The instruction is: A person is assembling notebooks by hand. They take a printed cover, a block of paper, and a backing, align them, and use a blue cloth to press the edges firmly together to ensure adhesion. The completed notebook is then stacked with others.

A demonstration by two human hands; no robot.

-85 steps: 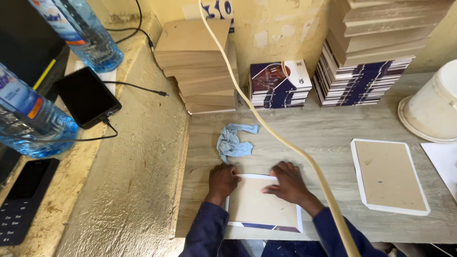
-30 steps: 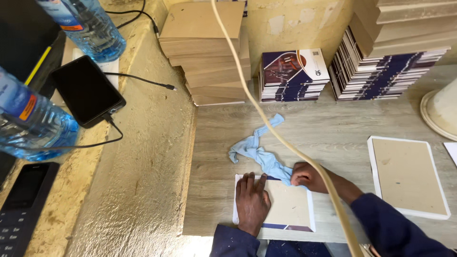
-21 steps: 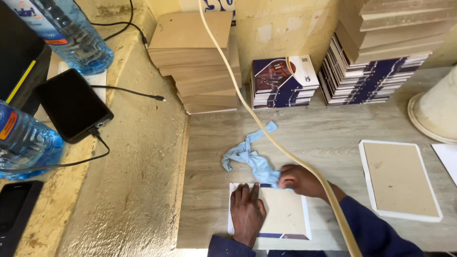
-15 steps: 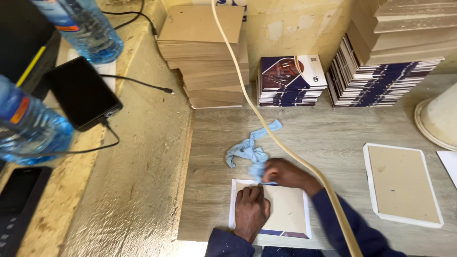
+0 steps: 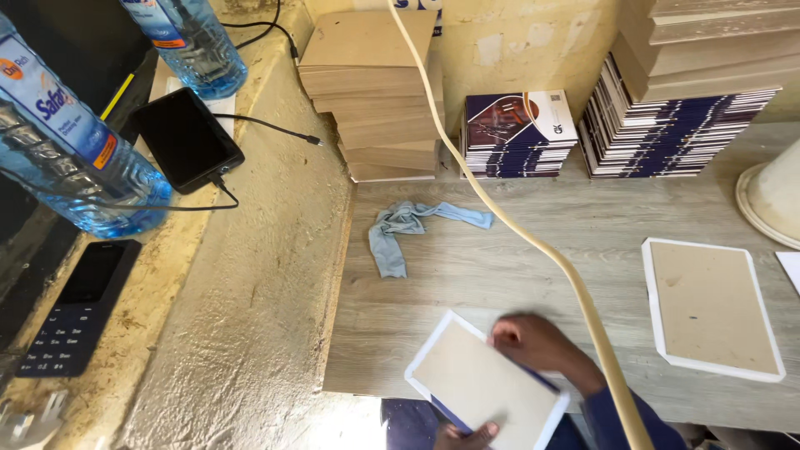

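A flat rectangular board [image 5: 487, 385], brown-faced with a white border, is held tilted at the near edge of the bench [image 5: 517, 275]. It is pinched at its lower edge by the left hand [image 5: 467, 435], while the right hand [image 5: 533, 342] is laid on its upper right edge. It is judged stiff, light and thin; a grip at opposite edges is judged best, since the corners appear liable to bruising. Farther off, a crumpled blue cloth [image 5: 408, 233] is noted, and a second like board [image 5: 710, 307] to the right. Stacks of boards [image 5: 375, 92] and dark-covered books [image 5: 512, 133] are ranged along the wall.
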